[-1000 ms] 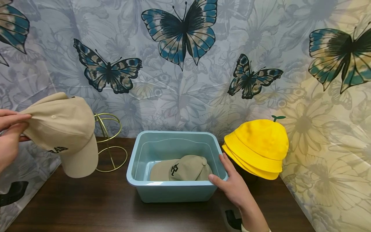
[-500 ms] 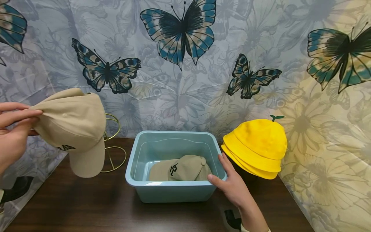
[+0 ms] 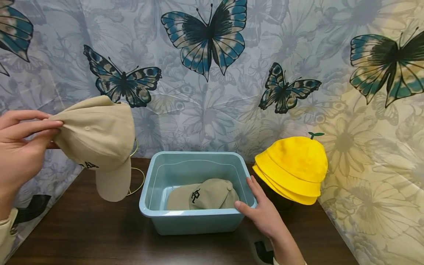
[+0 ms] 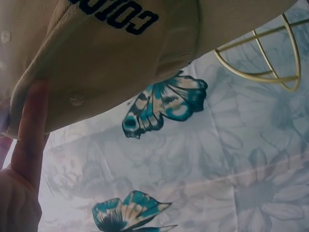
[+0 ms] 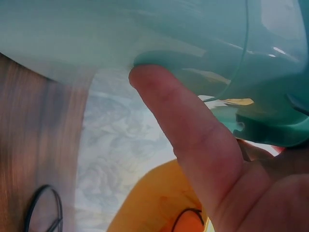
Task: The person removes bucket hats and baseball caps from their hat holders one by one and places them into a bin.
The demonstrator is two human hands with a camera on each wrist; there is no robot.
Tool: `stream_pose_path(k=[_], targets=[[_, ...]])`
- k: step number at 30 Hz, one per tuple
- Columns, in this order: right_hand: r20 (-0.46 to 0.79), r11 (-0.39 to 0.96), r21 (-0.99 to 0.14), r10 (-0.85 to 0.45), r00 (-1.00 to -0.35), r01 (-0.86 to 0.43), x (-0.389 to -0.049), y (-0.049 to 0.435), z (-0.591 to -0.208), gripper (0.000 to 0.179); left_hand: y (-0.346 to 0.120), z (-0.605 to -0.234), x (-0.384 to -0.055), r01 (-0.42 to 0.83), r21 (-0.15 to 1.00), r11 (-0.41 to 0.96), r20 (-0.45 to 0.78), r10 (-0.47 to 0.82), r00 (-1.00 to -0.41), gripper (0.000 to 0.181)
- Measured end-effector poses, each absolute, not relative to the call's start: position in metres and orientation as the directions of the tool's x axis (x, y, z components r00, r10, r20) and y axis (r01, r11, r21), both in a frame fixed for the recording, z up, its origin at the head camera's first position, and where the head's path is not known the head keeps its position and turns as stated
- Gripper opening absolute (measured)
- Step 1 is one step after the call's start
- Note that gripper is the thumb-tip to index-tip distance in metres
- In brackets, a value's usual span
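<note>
My left hand (image 3: 28, 145) pinches the back of a beige baseball cap (image 3: 99, 136) between thumb and fingers. The cap is held up at the left, brim hanging down, with dark lettering across its front that also shows in the left wrist view. A light blue plastic bin (image 3: 195, 224) stands mid-table. Inside it lies an olive-beige baseball cap (image 3: 215, 195) with a black emblem, brim to the left. My right hand (image 3: 265, 217) grips the bin's right front corner. In the right wrist view a thumb (image 5: 193, 130) presses on the bin, while the other fingers are mostly hidden.
A gold wire stand (image 3: 144, 176) is largely hidden behind the raised cap. Stacked yellow bucket hats (image 3: 293, 165), the top one bearing a green sprout, sit right of the bin. Butterfly-print cloth (image 3: 205, 121) hangs behind the dark wooden table (image 3: 116, 239).
My left hand has carried the beige cap rightward, covering more of the wire stand. The bin has shifted slightly left and toward me, along with my right hand.
</note>
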State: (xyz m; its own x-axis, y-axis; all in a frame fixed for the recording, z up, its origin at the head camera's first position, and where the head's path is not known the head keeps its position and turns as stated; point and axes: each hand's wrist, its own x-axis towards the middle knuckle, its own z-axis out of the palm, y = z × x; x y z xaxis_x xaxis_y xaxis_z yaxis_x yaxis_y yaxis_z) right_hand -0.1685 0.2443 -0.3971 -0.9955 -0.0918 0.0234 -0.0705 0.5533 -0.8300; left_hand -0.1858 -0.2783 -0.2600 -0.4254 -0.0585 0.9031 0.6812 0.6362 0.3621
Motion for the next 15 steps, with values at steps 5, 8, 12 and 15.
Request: stream_pose_path(k=[5,8,12,15], targets=[[0.028,0.553,-0.830,-0.087,-0.996,-0.072,-0.168,0.244,-0.398,0.090,-0.268,-0.256,-0.186,0.687,0.368,0.627,0.900,-0.053,-0.433,0.017],[0.031,0.552,-0.830,-0.090,-0.995,-0.076,-0.168,0.244,-0.397,0.090,-0.261,-0.253,-0.184,0.684,0.367,0.630,0.892,-0.029,-0.452,0.022],[0.030,0.551,-0.831,-0.090,-0.995,-0.075,-0.168,0.244,-0.396,0.090,-0.251,-0.249,-0.185,0.697,0.360,0.620,0.885,0.008,-0.465,0.030],[0.028,0.548,-0.834,-0.089,-0.996,-0.072,-0.168,0.244,-0.396,0.090,-0.242,-0.247,-0.189,0.717,0.360,0.597,0.883,0.029,-0.468,0.032]])
